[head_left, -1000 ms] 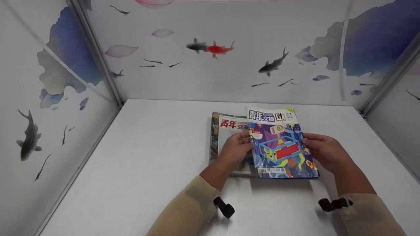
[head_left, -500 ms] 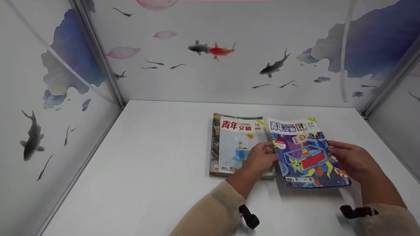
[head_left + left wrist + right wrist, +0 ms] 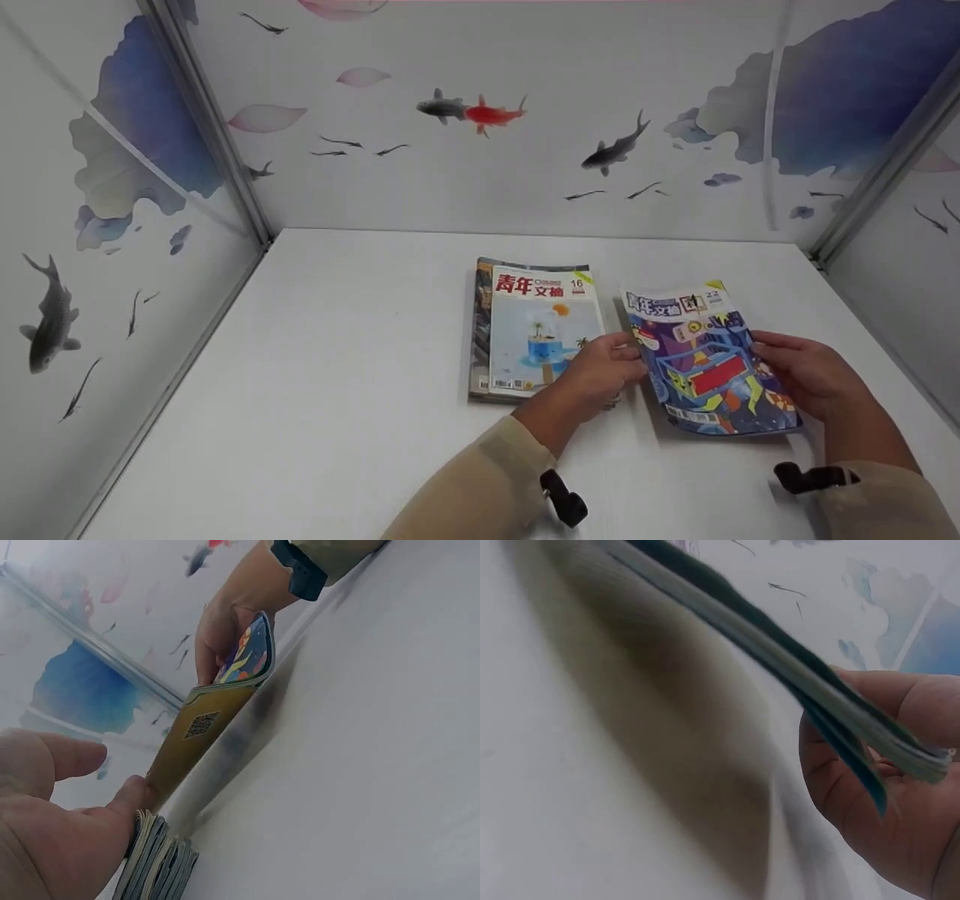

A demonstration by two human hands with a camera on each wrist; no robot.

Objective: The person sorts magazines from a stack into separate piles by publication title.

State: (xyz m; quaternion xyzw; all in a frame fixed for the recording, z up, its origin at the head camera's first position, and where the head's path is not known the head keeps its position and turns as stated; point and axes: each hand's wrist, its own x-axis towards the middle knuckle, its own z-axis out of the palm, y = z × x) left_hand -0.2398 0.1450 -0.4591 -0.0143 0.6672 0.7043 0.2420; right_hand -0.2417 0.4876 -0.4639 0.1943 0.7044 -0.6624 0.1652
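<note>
In the head view my right hand [image 3: 814, 375] pinches the right edge of a colourful purple-blue magazine [image 3: 709, 367], thumb on the cover and fingers underneath. The right wrist view shows the magazine's edge [image 3: 780, 664] held above the table. My left hand [image 3: 596, 375] is at the magazine's left side. In the left wrist view its thumb stands apart from the magazine, while a fingertip touches the tilted yellow back cover [image 3: 191, 739]. To the left lies a stack of magazines [image 3: 540, 330], its top cover pale with a blue island picture; the left hand covers its lower right corner.
A white table [image 3: 337, 390] carries the stack. White panels [image 3: 510, 187] printed with fish and lotus leaves enclose its back and sides. Metal posts [image 3: 217, 127] stand at the rear corners. Black bands with small mounts [image 3: 562, 499] are on both wrists.
Both hands have carried the colourful magazine rightward and toward the person, off the stack, exposing the pale cover. In the last half second the left thumb appears to have come off the magazine.
</note>
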